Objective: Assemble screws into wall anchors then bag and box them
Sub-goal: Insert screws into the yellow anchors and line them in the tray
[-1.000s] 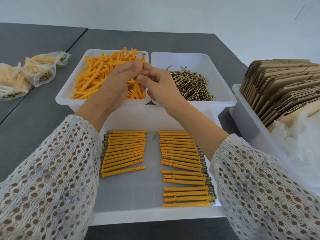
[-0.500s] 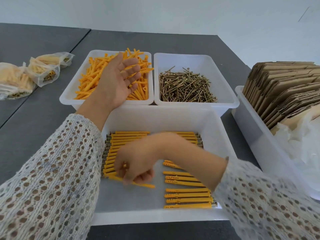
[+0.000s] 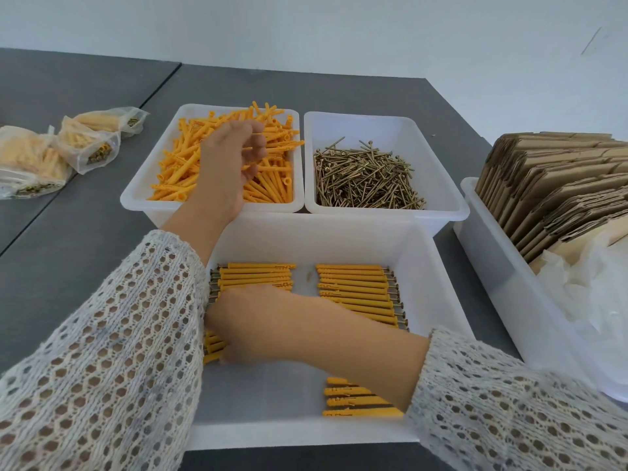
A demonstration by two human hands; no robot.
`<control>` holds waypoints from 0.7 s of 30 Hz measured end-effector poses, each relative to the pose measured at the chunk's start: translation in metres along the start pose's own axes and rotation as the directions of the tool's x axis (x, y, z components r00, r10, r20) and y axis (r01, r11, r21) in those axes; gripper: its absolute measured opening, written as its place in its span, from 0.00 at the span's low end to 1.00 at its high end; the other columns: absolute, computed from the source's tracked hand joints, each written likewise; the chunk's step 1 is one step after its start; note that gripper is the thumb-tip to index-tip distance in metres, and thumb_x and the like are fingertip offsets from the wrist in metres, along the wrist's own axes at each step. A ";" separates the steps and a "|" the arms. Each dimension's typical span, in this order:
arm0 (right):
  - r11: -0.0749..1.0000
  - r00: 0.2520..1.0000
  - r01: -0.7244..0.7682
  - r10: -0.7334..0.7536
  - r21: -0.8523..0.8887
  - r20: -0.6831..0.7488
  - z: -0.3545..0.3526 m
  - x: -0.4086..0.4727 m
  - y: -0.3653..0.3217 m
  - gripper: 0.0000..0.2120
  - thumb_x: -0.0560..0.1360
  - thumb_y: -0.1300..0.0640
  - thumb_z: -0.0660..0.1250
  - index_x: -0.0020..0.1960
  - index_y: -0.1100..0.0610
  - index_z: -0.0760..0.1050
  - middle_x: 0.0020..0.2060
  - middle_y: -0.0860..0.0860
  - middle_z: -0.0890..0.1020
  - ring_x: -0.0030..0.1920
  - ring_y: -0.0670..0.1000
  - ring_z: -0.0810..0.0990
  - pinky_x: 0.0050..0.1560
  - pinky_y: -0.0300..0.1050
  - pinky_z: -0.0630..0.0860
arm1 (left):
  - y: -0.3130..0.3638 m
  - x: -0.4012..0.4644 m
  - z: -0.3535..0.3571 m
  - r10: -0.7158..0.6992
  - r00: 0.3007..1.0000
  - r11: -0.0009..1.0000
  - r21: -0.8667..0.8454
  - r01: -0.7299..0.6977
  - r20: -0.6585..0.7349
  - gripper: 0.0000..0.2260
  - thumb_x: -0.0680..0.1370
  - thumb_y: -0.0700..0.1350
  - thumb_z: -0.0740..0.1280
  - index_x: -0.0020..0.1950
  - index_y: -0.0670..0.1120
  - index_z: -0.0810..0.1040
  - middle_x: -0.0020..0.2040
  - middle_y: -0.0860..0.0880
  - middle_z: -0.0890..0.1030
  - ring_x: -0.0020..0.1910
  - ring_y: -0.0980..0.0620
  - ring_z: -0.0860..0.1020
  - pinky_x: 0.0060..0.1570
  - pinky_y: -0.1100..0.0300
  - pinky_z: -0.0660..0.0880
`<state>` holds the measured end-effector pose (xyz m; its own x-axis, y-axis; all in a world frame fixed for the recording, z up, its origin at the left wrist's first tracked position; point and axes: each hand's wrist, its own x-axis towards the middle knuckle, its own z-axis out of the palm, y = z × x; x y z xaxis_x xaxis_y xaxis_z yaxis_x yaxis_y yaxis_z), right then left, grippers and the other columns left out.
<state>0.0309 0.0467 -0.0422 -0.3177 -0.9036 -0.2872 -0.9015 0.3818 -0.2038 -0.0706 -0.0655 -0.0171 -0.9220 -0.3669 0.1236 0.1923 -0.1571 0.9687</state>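
the left hand (image 3: 231,164) hangs over the anchor bin (image 3: 136,198), fingers loosely curled and pointing down into the loose orange anchors (image 3: 190,158); whether they pinch one is not clear. the right hand (image 3: 251,324) reaches across the near tray (image 3: 438,283) to its left side and rests on the lower end of the left row (image 3: 255,277) of assembled anchors. its fingers are turned under and blurred, so it cannot be told whether they grip anything.

in the near tray the assembled anchors lie flat in two columns, screw heads pointing outward. the right column (image 3: 356,294) is crossed by the right forearm, with a few more pieces (image 3: 360,402) showing below the arm.

the screw bin (image 3: 441,185) stands just right of the anchor bin, touching it, with a heap of brass-coloured screws (image 3: 367,178) inside. both bins sit behind the near tray on a dark grey table (image 3: 78,232).

to the far left lie filled clear bags (image 3: 44,158) of anchors and screws. at the right edge a white tub (image 3: 492,266) holds flat cardboard boxes (image 3: 557,185) standing on edge and crumpled empty bags (image 3: 591,283) in front of them.
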 end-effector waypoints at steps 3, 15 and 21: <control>0.998 1.000 -0.020 0.020 0.061 -0.014 -0.025 -0.009 0.012 0.16 0.78 0.51 0.67 0.36 0.58 0.70 0.31 0.51 0.73 0.31 0.50 0.69 0.30 0.43 0.64 | -0.005 0.000 -0.003 0.307 0.952 0.890 0.358 -0.282 -0.013 0.12 0.80 0.38 0.58 0.45 0.48 0.80 0.37 0.54 0.78 0.34 0.59 0.74 0.35 0.67 0.70; 0.718 0.325 -0.405 0.692 0.566 -0.645 -0.044 -0.053 0.154 0.10 0.80 0.60 0.59 0.40 0.60 0.70 0.30 0.50 0.71 0.31 0.49 0.67 0.35 0.43 0.66 | -0.020 -0.009 0.003 0.198 0.961 0.245 0.939 -0.239 0.193 0.12 0.81 0.48 0.60 0.63 0.52 0.74 0.54 0.49 0.78 0.49 0.46 0.78 0.45 0.47 0.77; 0.492 0.333 -0.692 0.867 0.528 -0.372 -0.037 -0.047 0.178 0.09 0.77 0.58 0.58 0.52 0.61 0.71 0.49 0.58 0.76 0.49 0.58 0.74 0.54 0.56 0.76 | -0.020 -0.009 0.004 0.111 0.982 0.125 0.978 -0.169 0.156 0.15 0.82 0.52 0.57 0.64 0.50 0.75 0.60 0.44 0.75 0.59 0.42 0.73 0.49 0.47 0.73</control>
<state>-0.1259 0.1501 -0.0305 -0.9962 -0.0420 0.0758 -0.0688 0.9157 -0.3961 -0.0676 -0.0554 -0.0366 -0.9362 -0.2345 0.2619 -0.1484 0.9390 0.3104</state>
